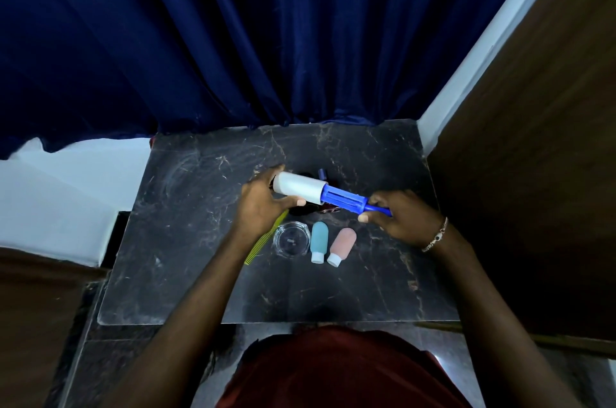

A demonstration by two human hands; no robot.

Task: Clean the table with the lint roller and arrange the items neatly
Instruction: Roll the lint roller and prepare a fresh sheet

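Note:
Both hands hold a lint roller (320, 196) with a white roll and a blue handle above the middle of the dark marble table (200, 274). My left hand (263, 204) wraps the white roll end. My right hand (396, 217) grips the blue handle's tip. Below the roller lie a clear glass dish (291, 239), a teal squeeze bottle (319, 242) and a pink squeeze bottle (342, 246), side by side with white caps toward me. A yellow-green comb (256, 249) lies partly under my left forearm. Dark small items behind the roller are mostly hidden.
A blue curtain (233, 41) hangs along the table's far edge. A brown wooden panel (533, 174) stands close on the right. A white surface (66, 191) lies to the left. The table's surface shows faint smears and scratches.

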